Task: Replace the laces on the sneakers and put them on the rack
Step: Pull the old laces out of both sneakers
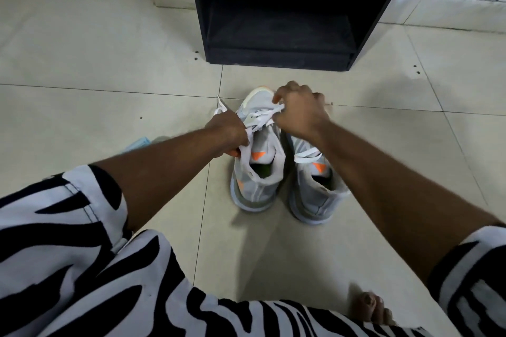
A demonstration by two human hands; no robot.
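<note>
Two grey sneakers side by side on tiled floor (82,63), toes toward black rack (276,35) just beyond; I see left sneaker (257,172) under both hands, right sneaker (317,194) beside it, touching or nearly so; left hand (227,131) clenched on white lace (262,120) at shoe's left side; right hand (301,112) pinching same lace over forefoot; loose lace end trailing on floor left of toe; white lace also across right sneaker's tongue; zebra-print sleeves (68,213) low in view.

Bare floor (82,63) lies open at left and right of the frame. The black rack (279,13) blocks the top middle.
</note>
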